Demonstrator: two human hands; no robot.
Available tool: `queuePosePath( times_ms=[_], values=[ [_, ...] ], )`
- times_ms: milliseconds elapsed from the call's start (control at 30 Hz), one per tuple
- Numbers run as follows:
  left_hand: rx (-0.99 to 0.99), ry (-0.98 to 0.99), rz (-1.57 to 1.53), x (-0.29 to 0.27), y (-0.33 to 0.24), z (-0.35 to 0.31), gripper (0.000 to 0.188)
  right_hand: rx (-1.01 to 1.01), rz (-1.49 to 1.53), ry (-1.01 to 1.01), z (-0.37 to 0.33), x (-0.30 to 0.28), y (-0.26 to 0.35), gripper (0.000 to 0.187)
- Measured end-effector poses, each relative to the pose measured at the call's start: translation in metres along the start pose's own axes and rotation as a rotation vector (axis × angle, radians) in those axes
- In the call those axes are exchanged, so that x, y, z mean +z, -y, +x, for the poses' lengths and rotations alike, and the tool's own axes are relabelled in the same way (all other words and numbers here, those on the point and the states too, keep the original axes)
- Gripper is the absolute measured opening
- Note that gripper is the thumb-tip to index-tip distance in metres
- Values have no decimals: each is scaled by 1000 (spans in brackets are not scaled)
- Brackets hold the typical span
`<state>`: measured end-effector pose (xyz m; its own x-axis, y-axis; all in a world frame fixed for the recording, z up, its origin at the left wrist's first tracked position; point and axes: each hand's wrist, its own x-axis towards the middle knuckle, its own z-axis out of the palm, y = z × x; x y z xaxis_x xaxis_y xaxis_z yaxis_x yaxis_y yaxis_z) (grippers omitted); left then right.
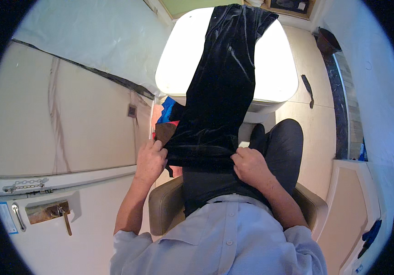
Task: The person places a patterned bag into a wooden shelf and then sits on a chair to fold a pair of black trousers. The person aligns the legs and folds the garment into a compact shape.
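Note:
A long black velvet garment (224,78) stretches from the far side of a bright white table (275,68) down over my lap. Its near edge is pulled out flat and folded over into a band between my two hands. My left hand (151,159) is closed on the left corner of that edge. On the right corner, my right hand (250,166) pinches the cloth between thumb and fingers. The garment's exact cut cannot be made out. Beside my left hand lie pieces of blue cloth (166,110) and brown cloth (165,132), partly covered by the velvet.
I sit in a brown armchair (165,208) close to the table. A white door (96,229) with a handle and chain stands at the left. A dark strip (308,91) lies on the floor to the right, and a dark bin (328,42) stands beyond it.

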<state>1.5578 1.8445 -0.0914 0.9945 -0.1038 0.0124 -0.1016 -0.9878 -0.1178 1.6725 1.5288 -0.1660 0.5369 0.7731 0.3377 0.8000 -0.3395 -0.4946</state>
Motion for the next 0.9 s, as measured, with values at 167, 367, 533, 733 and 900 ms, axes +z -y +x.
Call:
queuePosePath(
  times_ms=[167, 367, 533, 733, 900],
  values=[
    [43, 92, 10, 25, 11, -23, 9, -2, -7, 154, -7, 21, 8, 9],
    [85, 83, -58, 21, 15, -28, 13, 19, -51, 240, -9, 33, 19, 11],
    [149, 101, -130, 23, 24, -33, 18, 18, -115, 306, -9, 36, 25, 13],
    [238, 205, -169, 44, 36, -53, 21, 26, -124, 418, -11, 46, 31, 16],
    [220, 108, -230, 54, 43, -64, 24, 6, -167, 453, -10, 47, 35, 19]
  ],
)
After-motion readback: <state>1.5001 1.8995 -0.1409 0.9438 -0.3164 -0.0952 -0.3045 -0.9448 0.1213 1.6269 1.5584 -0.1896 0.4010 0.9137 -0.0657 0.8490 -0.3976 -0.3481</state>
